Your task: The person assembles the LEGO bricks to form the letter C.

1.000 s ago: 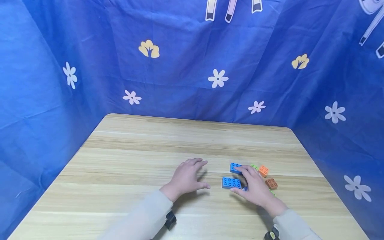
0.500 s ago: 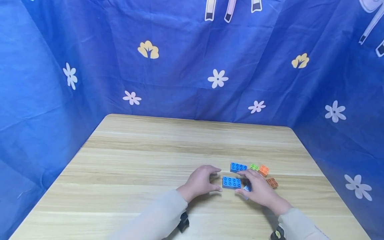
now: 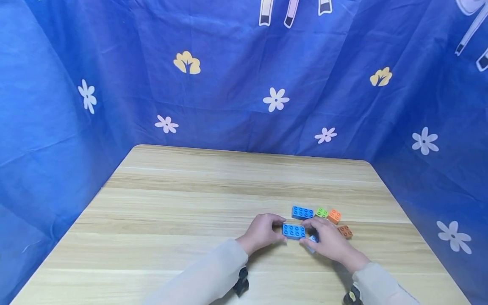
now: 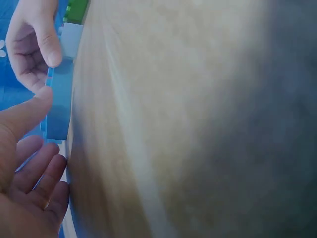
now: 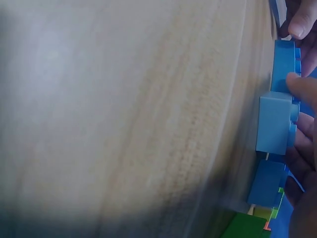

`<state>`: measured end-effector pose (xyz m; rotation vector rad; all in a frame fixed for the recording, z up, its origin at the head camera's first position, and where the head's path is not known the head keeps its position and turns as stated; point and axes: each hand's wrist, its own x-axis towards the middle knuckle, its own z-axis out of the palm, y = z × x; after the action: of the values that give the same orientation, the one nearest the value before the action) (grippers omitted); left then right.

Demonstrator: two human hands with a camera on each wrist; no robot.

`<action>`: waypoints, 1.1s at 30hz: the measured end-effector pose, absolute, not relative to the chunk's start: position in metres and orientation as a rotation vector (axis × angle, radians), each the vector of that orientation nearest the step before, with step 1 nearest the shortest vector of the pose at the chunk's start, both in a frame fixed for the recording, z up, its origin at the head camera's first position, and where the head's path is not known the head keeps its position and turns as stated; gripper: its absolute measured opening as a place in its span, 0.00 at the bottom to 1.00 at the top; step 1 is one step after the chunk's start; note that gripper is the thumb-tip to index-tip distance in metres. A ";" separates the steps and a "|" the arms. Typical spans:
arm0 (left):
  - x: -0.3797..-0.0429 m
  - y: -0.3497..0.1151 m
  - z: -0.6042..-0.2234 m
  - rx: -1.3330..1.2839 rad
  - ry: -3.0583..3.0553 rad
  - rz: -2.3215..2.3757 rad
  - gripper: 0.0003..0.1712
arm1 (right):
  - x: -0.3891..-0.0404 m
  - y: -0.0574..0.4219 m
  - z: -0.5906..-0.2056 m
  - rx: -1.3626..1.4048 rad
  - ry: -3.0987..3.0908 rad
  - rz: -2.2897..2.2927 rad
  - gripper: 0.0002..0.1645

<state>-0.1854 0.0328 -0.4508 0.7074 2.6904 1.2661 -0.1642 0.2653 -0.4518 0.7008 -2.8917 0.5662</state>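
A long blue toy building brick point(image 3: 294, 231) lies studs up on the wooden table between the two hands. My right hand point(image 3: 329, 240) pinches its right end, thumb on the near side and fingers behind. At the brick's left end, my left hand point(image 3: 263, 231) is spread with thumb and fingers apart, just off the end in the right wrist view. A light-blue brick point(image 5: 274, 124) stands beside the right thumb, partly covered by that hand in the head view. Behind lies a second long blue brick point(image 3: 302, 212).
Right of the far blue brick are a lime-green brick point(image 3: 322, 212) and an orange brick point(image 3: 334, 216). A brown brick point(image 3: 345, 231) lies beyond the right hand. A darker green brick point(image 5: 243, 227) shows in the right wrist view. Blue patterned cloth point(image 3: 228, 84) hangs around the table.
My left hand has moved right, up to the left end of the long blue brick. My right hand has drawn back from the far blue brick to the nearer one's right end.
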 end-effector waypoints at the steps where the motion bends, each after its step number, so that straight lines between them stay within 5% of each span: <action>1: -0.186 0.033 -0.451 0.705 2.693 1.269 0.29 | -0.165 0.265 -0.452 0.702 -2.889 0.566 0.29; 17: -0.188 0.031 -0.450 0.750 2.698 1.235 0.22 | -0.168 0.260 -0.453 0.753 -2.872 0.600 0.22; 33: -0.191 -0.025 -0.441 0.800 2.692 1.212 0.20 | -0.175 0.216 -0.445 0.837 -2.839 0.770 0.23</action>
<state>-0.1909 -0.0247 -0.4408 0.7999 2.6919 1.2117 -0.1749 0.2158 -0.4450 0.8369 -2.8394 0.7704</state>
